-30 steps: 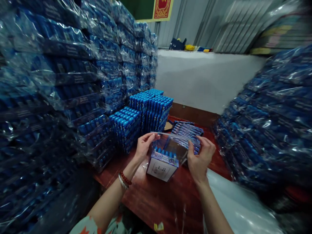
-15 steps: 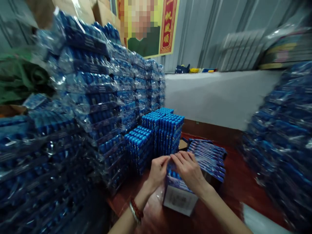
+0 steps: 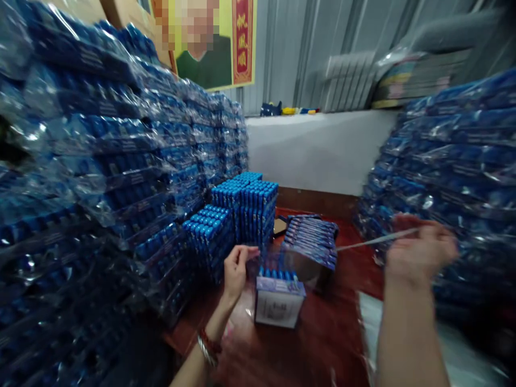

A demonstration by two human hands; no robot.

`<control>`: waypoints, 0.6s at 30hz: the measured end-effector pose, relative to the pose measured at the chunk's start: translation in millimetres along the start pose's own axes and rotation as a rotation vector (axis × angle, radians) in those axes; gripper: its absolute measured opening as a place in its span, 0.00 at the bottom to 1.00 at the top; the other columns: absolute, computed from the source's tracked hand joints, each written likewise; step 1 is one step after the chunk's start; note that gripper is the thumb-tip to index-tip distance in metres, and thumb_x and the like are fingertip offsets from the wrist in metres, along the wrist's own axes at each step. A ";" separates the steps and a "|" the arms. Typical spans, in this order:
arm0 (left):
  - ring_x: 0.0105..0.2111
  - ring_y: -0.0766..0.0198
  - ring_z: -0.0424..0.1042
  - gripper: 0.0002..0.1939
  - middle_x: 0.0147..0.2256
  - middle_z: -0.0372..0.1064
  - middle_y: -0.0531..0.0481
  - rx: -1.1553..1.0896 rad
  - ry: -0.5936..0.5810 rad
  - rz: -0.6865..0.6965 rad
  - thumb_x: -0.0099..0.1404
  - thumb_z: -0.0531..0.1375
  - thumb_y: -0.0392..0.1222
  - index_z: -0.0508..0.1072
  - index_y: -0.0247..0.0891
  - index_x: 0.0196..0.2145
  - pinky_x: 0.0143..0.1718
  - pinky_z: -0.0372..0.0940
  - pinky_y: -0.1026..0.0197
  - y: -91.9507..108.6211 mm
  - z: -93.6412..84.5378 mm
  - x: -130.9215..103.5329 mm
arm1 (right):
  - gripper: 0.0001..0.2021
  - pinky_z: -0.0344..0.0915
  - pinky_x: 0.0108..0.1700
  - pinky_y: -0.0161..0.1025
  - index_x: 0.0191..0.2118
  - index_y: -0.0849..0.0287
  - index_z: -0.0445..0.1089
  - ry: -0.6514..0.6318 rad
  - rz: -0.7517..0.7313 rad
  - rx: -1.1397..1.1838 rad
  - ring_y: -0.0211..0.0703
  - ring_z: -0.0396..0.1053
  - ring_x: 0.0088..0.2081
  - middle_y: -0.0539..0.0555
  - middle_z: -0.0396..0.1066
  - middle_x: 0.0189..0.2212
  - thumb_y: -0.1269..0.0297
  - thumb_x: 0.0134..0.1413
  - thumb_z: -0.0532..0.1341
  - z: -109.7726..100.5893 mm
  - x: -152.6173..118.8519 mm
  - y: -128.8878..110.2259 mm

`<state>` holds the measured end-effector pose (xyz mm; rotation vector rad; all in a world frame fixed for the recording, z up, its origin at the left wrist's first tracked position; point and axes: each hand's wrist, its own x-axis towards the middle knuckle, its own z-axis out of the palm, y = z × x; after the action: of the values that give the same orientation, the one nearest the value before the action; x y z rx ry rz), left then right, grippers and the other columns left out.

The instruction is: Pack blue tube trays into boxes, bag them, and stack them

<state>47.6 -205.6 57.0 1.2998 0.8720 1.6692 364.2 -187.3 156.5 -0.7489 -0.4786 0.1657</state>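
Observation:
My left hand (image 3: 237,271) is closed in a pinch on clear plastic film (image 3: 278,258), which is faint and smeared by motion. A box (image 3: 280,306) with a white printed end and a purple rim stands upright below the film, holding blue-topped packs (image 3: 278,273). Far to the right, my right hand (image 3: 421,247) is closed on the end of a thin, stretched plastic strip (image 3: 377,239). This strip runs back left toward the film above the box. The right hand is blurred, and its fingertips are partly hidden. A bracelet (image 3: 207,346) circles my left wrist.
Unwrapped blue packs (image 3: 245,209) stand behind the box, beside a row of flat purple cartons (image 3: 310,236). Film-wrapped stacks rise on the left (image 3: 108,145) and right (image 3: 455,156). A white sheet (image 3: 368,317) lies on the red floor (image 3: 334,338) at lower right.
My hands were together above the box; now the right has swung far right, drawing out a plastic strip. The left stays near the box. The camera view has turned right.

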 end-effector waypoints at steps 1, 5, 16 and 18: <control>0.38 0.59 0.76 0.15 0.36 0.75 0.45 -0.056 0.010 -0.019 0.66 0.54 0.50 0.70 0.34 0.32 0.44 0.68 0.56 -1.3 -0.3 0.9 | 0.05 0.66 0.34 0.41 0.25 0.53 0.60 -0.020 0.018 0.059 0.37 0.66 0.24 0.46 0.64 0.22 0.71 0.45 0.56 -17.8 5.1 -14.4; 0.37 0.58 0.76 0.15 0.35 0.75 0.44 -0.129 0.001 -0.041 0.66 0.54 0.50 0.67 0.34 0.33 0.45 0.68 0.53 -5.2 2.4 2.1 | 0.03 0.63 0.22 0.36 0.29 0.54 0.68 -0.645 -0.101 -0.316 0.38 0.66 0.19 0.49 0.67 0.19 0.68 0.50 0.59 -75.3 -55.9 -50.9; 0.39 0.61 0.75 0.11 0.36 0.75 0.46 0.112 -0.066 0.091 0.69 0.51 0.42 0.70 0.35 0.34 0.42 0.68 0.61 -0.4 4.4 -28.7 | 0.32 0.60 0.55 0.50 0.63 0.56 0.54 -1.426 -0.665 -1.168 0.50 0.53 0.61 0.56 0.58 0.61 0.79 0.51 0.51 -64.3 -225.9 63.7; 0.40 0.63 0.74 0.10 0.38 0.75 0.46 0.255 -0.169 0.166 0.69 0.51 0.38 0.71 0.36 0.37 0.43 0.67 0.63 -8.0 1.2 -48.7 | 0.26 0.64 0.50 0.48 0.61 0.56 0.57 -1.369 -0.621 -1.166 0.51 0.57 0.59 0.57 0.62 0.58 0.76 0.56 0.51 -58.3 -228.8 72.6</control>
<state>56.3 -246.5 30.7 1.7015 0.9173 1.5821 192.1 -241.7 -12.2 -1.5168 -2.1968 -0.2643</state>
